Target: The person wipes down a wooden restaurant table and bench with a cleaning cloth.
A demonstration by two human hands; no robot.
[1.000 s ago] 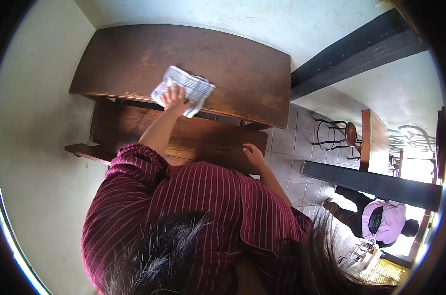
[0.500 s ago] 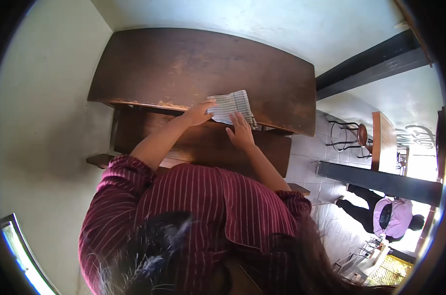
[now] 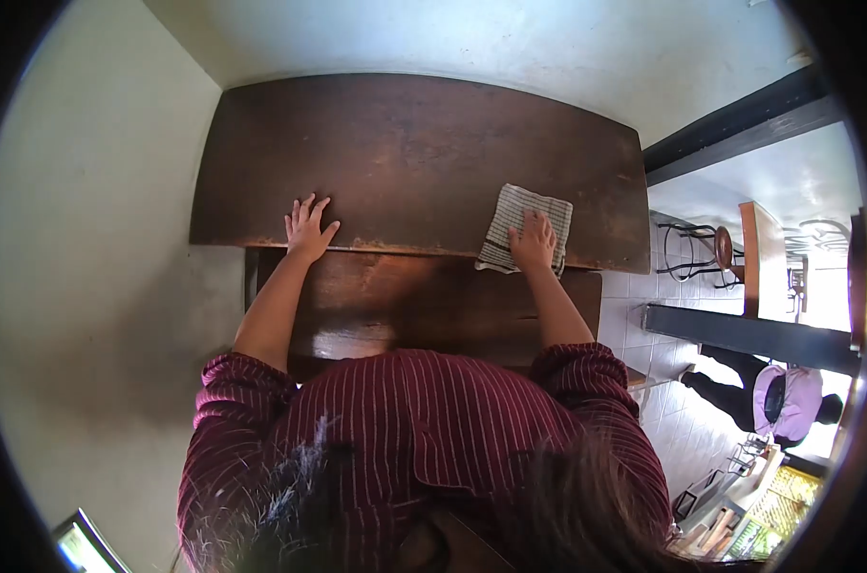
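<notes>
My left hand (image 3: 309,232) rests on the front edge of the dark wooden table (image 3: 395,153), fingers spread, holding nothing. To the right, my right hand (image 3: 535,241) lies flat on a striped cloth (image 3: 511,226) with its fingers stretched out. The cloth is light with dark stripes and is spread over the table's front edge, its near end overhanging. Part of it is hidden beneath my palm.
A wooden bench (image 3: 405,301) stands between me and the table. Walls border the left and far sides. On the right are a dark beam (image 3: 749,327), a stool (image 3: 723,247), another table (image 3: 762,258) and a person in pink (image 3: 792,401).
My left hand has let go of the cloth and moved left onto the table edge. The cloth has shifted right and lies more spread out under my right hand.
</notes>
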